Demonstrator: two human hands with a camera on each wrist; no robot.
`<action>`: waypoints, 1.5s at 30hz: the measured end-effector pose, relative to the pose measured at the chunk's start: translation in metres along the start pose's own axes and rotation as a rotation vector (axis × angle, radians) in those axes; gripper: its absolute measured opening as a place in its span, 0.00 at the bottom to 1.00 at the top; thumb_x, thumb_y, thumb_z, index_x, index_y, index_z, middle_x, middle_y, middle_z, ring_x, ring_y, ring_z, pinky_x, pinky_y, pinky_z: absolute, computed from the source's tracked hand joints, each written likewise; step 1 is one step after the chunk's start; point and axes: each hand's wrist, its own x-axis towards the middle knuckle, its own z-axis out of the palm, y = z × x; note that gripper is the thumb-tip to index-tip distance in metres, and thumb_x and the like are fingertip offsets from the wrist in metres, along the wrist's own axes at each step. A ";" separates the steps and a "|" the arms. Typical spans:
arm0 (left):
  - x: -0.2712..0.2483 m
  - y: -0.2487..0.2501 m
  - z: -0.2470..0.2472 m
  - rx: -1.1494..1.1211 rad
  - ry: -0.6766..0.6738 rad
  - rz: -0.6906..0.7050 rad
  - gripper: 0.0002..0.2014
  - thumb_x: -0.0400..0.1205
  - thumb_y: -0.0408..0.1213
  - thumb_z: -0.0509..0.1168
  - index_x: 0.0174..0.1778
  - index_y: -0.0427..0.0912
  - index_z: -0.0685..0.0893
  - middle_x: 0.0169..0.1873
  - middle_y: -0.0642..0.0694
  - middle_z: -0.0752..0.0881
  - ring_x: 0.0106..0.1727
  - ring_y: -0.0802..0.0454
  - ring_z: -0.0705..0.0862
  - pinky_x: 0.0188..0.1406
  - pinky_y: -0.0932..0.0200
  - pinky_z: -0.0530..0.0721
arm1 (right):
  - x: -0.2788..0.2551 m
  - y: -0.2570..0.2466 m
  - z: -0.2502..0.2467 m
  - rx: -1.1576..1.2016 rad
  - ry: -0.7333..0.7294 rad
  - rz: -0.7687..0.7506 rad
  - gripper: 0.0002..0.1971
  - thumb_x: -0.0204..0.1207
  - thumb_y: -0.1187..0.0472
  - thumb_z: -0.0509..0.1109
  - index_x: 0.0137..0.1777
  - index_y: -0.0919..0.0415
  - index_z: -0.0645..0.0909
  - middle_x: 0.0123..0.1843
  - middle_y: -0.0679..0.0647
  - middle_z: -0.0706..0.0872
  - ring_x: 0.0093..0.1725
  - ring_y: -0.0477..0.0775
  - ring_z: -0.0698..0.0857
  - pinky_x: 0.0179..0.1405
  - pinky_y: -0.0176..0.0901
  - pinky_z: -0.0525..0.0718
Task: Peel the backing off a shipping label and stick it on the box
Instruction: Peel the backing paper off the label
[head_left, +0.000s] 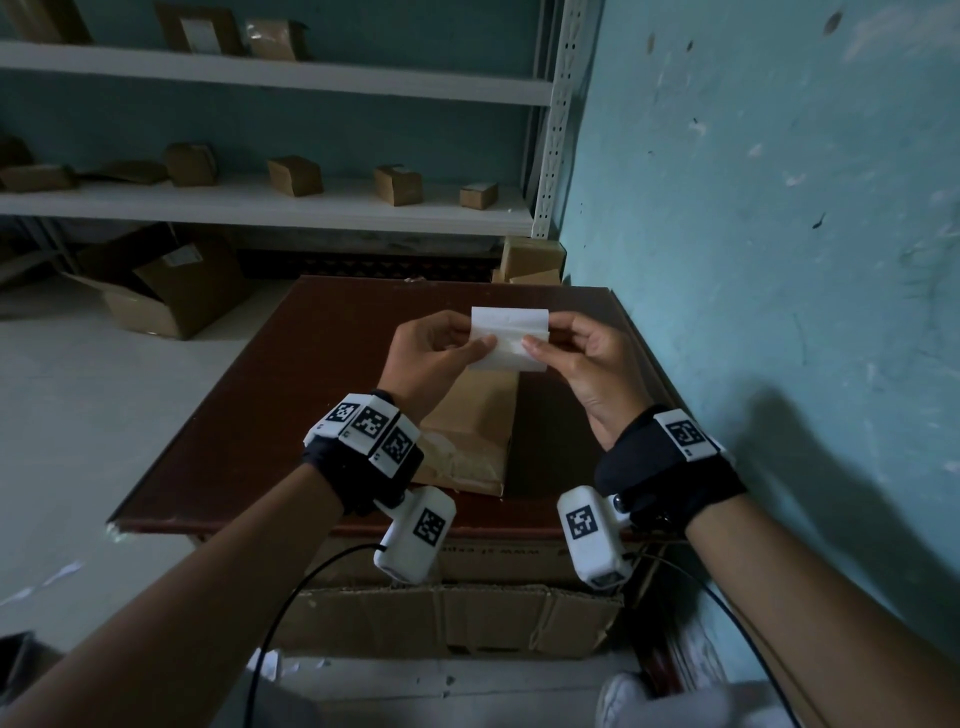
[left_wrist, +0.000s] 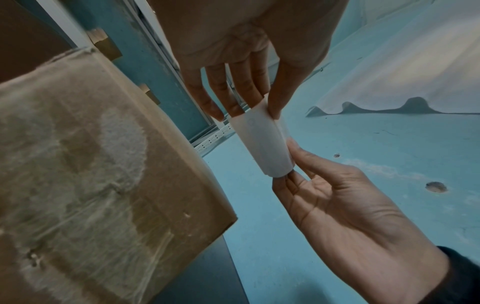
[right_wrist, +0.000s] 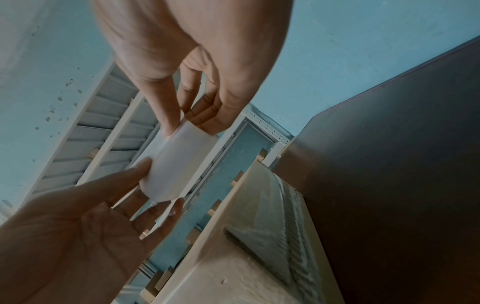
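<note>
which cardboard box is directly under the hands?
The worn box on the dark table, below the white label; the rest sit on shelves or the floor.

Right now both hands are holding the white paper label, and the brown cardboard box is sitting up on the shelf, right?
Not quite. Both hands, left hand and right hand, do pinch the white paper label, but the brown cardboard box sits on the dark brown table, right under the hands. The head view shows it.
</note>
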 end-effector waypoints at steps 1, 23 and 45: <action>0.000 0.000 0.000 -0.001 0.002 0.000 0.10 0.80 0.39 0.74 0.53 0.38 0.88 0.51 0.44 0.91 0.53 0.47 0.89 0.53 0.55 0.89 | 0.000 0.000 0.000 -0.003 0.000 0.000 0.12 0.74 0.67 0.79 0.55 0.56 0.88 0.55 0.52 0.93 0.56 0.47 0.91 0.61 0.52 0.90; -0.001 0.001 0.001 0.003 -0.014 0.011 0.10 0.79 0.34 0.75 0.55 0.38 0.87 0.50 0.45 0.89 0.50 0.52 0.87 0.50 0.60 0.84 | 0.003 0.003 0.000 -0.018 0.010 0.020 0.16 0.73 0.68 0.80 0.61 0.61 0.87 0.57 0.54 0.92 0.57 0.49 0.91 0.61 0.52 0.90; -0.003 0.005 0.000 0.002 0.018 -0.003 0.10 0.78 0.37 0.76 0.52 0.39 0.87 0.50 0.38 0.89 0.52 0.41 0.89 0.54 0.47 0.88 | 0.001 -0.001 0.003 0.001 -0.031 0.040 0.16 0.74 0.65 0.79 0.62 0.59 0.86 0.56 0.52 0.93 0.57 0.49 0.91 0.63 0.52 0.89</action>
